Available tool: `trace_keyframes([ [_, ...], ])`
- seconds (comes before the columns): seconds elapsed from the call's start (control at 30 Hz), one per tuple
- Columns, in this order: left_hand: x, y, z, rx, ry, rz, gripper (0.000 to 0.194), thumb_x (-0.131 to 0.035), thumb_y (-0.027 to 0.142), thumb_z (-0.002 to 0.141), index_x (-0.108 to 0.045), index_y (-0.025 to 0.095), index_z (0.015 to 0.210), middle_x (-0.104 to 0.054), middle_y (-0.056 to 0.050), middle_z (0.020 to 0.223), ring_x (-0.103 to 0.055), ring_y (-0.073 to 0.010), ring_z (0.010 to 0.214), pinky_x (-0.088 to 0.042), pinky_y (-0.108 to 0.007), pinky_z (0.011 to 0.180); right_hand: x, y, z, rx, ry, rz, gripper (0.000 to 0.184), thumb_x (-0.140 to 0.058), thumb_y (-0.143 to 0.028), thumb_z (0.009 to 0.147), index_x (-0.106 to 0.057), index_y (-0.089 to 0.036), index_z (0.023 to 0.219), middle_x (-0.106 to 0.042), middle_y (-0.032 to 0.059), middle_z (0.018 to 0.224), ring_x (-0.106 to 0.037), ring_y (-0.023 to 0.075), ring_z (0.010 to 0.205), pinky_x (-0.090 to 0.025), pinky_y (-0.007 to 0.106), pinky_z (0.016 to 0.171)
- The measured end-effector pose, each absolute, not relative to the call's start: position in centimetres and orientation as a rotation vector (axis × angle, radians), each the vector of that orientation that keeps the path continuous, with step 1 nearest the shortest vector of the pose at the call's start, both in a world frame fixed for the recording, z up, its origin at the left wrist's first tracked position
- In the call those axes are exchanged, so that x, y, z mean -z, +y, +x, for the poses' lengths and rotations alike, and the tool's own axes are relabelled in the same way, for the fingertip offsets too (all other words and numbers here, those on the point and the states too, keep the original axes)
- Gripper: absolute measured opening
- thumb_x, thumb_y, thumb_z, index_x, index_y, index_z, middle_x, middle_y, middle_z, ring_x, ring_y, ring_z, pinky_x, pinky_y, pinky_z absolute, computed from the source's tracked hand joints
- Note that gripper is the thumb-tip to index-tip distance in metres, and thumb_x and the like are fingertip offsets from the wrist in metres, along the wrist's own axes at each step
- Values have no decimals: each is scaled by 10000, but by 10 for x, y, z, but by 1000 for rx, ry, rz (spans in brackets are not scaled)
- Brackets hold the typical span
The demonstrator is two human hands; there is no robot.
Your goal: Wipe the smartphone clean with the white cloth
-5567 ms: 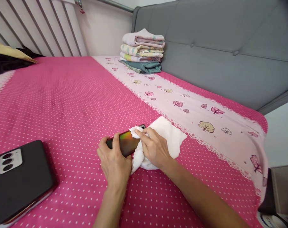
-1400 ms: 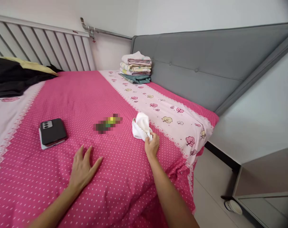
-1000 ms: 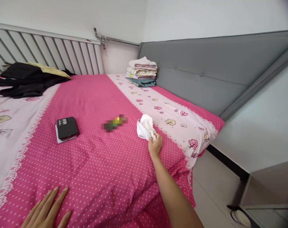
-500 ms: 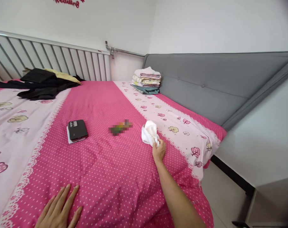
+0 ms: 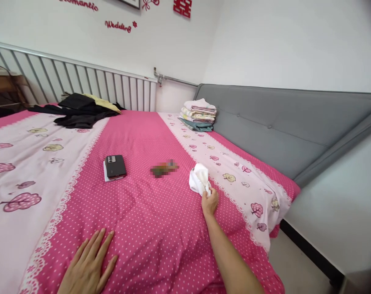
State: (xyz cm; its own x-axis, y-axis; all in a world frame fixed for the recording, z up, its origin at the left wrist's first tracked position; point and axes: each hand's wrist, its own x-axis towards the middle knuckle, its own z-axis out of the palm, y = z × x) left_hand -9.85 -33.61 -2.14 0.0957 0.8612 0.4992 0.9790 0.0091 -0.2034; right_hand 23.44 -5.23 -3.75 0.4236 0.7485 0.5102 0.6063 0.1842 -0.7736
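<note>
My right hand [image 5: 209, 201] pinches a corner of a crumpled white cloth [image 5: 198, 181] that rests on the pink polka-dot bedspread [image 5: 148, 220]. To the cloth's left lies a phone [image 5: 164, 168] with a blurred, colourful screen, apart from both hands. My left hand [image 5: 89, 265] lies flat on the bedspread near the front edge, fingers stretched out, holding nothing. Further left a black phone [image 5: 115, 166] lies camera side up on top of something white.
A stack of folded linens [image 5: 198, 114] sits in the far corner against the grey padded headboard [image 5: 283, 130]. Black clothing [image 5: 77, 112] is piled at the back left by the slatted rail. The bed's right edge drops to the floor.
Earlier both hands wiped the phone with the cloth; now it lies alone. The view has pulled back and risen. My left hand rests flat lower on the bed; the right keeps the cloth.
</note>
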Motion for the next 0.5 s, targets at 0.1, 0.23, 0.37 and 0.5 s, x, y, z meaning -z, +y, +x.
trace_keyframes([
  [0.1, 18, -338, -96, 312, -1780, -1856, 637, -476, 497, 783, -524, 105, 1283, -507, -178, 1332, -471, -325, 1228, -340, -483, 1034, 38, -53, 234, -163, -1262, -1494, 296, -549, -355, 896, -556, -152, 1112, -577, 64, 1097, -584, 186, 938, -496, 390, 806],
  [0.23, 13, -341, -94, 314, -1804, -1842, 669, -488, 488, 783, -466, 100, 1328, -434, -190, 1390, -463, -323, 1236, -351, -480, 1024, 37, -55, 235, -177, -1260, -1494, 278, -553, -365, 887, -565, -148, 1060, -584, 52, 1040, -578, 177, 905, -481, 379, 796],
  [0.37, 15, -342, -100, 352, -1857, -1863, 693, -490, 489, 774, -419, 135, 1365, -442, -152, 1395, -451, -310, 1249, -320, -481, 1049, 33, -57, 234, -183, -1264, -1489, 257, -496, -343, 839, -573, -137, 972, -595, 95, 932, -554, 219, 836, -440, 352, 712],
  [0.5, 23, -340, -108, 357, -1918, -1924, 683, -486, 504, 763, -433, 177, 1360, -484, -114, 1367, -453, -290, 1251, -275, -468, 1080, 28, -58, 233, -201, -1269, -1503, 279, -441, -303, 773, -564, -139, 962, -592, 130, 920, -532, 254, 829, -404, 345, 683],
])
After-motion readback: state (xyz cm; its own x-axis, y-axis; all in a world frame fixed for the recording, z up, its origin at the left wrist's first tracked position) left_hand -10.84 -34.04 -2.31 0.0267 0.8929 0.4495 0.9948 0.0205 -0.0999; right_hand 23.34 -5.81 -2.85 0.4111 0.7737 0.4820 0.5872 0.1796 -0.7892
